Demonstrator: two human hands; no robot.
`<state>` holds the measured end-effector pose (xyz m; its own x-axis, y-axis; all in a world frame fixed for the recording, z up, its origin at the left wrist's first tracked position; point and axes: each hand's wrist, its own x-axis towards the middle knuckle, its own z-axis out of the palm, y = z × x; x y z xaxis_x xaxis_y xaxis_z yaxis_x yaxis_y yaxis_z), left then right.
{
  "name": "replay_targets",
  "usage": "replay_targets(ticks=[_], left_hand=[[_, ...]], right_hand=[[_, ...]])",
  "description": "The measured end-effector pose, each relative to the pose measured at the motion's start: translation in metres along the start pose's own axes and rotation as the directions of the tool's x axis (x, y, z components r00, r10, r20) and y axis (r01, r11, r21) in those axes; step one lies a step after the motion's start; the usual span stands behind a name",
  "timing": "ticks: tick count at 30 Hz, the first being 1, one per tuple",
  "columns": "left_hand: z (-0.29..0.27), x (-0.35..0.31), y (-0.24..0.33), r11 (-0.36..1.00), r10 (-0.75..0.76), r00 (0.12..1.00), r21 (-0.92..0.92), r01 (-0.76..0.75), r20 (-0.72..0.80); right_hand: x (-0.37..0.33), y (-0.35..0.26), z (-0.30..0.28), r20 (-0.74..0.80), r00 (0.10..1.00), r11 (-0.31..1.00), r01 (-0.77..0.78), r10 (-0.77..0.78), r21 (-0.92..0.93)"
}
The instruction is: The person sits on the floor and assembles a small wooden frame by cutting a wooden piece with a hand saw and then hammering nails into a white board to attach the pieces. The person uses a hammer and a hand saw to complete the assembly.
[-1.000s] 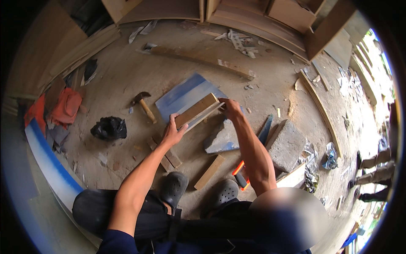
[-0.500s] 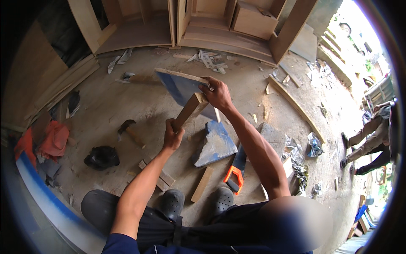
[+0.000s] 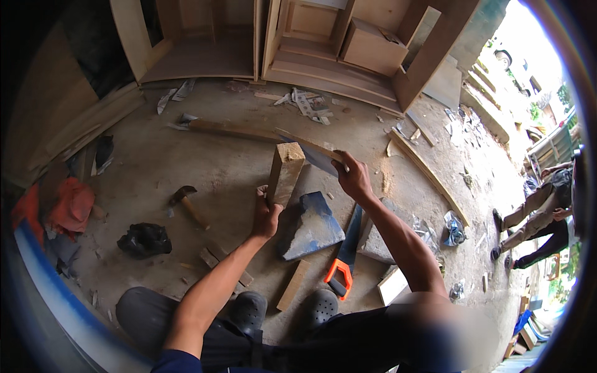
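My left hand (image 3: pixel 267 214) is closed around the lower part of a short wooden block (image 3: pixel 287 175), whose cut end faces up. To the right, my right hand (image 3: pixel 356 178) grips the edge of a thin board (image 3: pixel 317 148) with a bluish face; it is seen nearly edge-on, and the block hides part of it. Below them on the ground rests a broken concrete chunk (image 3: pixel 316 229) with blue paint. A handsaw (image 3: pixel 339 276) with an orange and black handle lies beside the chunk, and a wood offcut (image 3: pixel 293 286) lies near my feet.
A claw hammer (image 3: pixel 191 206) and a black plastic bag (image 3: pixel 145 240) lie to the left. Wooden cabinets (image 3: pixel 336 71) stand at the far side. A long wood strip (image 3: pixel 430 177) lies on the right, and people (image 3: pixel 540 214) stand beyond it.
My right hand has moved right with the board, which has turned closer to edge-on. The wooden block in my left hand has tipped more upright, and the left hand has shifted slightly right.
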<state>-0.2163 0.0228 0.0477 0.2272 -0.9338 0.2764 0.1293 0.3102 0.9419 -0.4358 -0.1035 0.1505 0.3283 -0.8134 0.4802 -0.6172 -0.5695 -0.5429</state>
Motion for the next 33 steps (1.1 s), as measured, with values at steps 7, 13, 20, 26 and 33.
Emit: replay_targets(ticks=[7,13,20,26,33], left_hand=[[-0.004,-0.001,0.023,0.979,0.118,0.991,0.173,-0.104,-0.071],[0.005,0.003,0.034,0.946,0.26,0.942,0.252,-0.205,-0.213],[0.007,0.006,0.043,0.873,0.38,0.899,0.405,-0.27,-0.219],[0.001,0.008,0.064,0.879,0.341,0.876,0.447,-0.168,-0.341],[-0.013,0.009,0.062,0.879,0.243,0.886,0.476,-0.028,-0.396]], right_hand=[[-0.004,-0.018,0.021,0.074,0.993,0.995,0.096,-0.094,-0.02],[-0.022,-0.019,0.044,0.272,0.912,0.943,0.33,-0.306,-0.045],[-0.071,-0.034,0.125,0.495,0.698,0.726,0.664,-0.517,-0.179],[-0.123,-0.047,0.176,0.543,0.595,0.655,0.748,-0.592,-0.105],[-0.12,-0.051,0.172,0.56,0.679,0.871,0.456,-0.474,0.183]])
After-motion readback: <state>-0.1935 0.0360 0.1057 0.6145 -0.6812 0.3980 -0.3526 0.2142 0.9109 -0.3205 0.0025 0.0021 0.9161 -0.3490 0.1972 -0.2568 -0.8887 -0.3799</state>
